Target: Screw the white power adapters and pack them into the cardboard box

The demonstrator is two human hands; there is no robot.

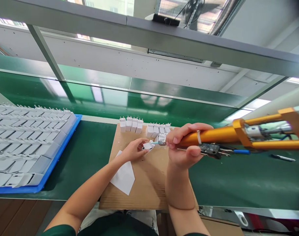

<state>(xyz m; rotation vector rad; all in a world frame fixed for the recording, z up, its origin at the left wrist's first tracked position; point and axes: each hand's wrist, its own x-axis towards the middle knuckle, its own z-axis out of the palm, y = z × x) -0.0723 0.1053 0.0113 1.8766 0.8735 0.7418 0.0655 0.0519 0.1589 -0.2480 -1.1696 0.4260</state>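
My left hand point(135, 149) pinches a small white plug-like casing point(148, 145) over the cardboard. In my right hand point(186, 144) is an orange cylindrical tool point(213, 136) with a small black switch on its side. The tool's thin, light-blue tip point(156, 142) points left and meets the casing or is very close to it. Exactly where the tip ends is too small to tell. Behind my hands, small white plug casings point(132, 124) stand upright in a row, pins up. A second group of white casings point(153, 130) sits nearer my right hand.
Under my hands lies a cardboard sheet point(149, 183) with a piece of white paper point(124, 177). At left, a blue tray point(62, 147) holds many rows of white casings. A pen point(283, 158) rests on the green table point(237, 183) at right. A metal frame crosses above.
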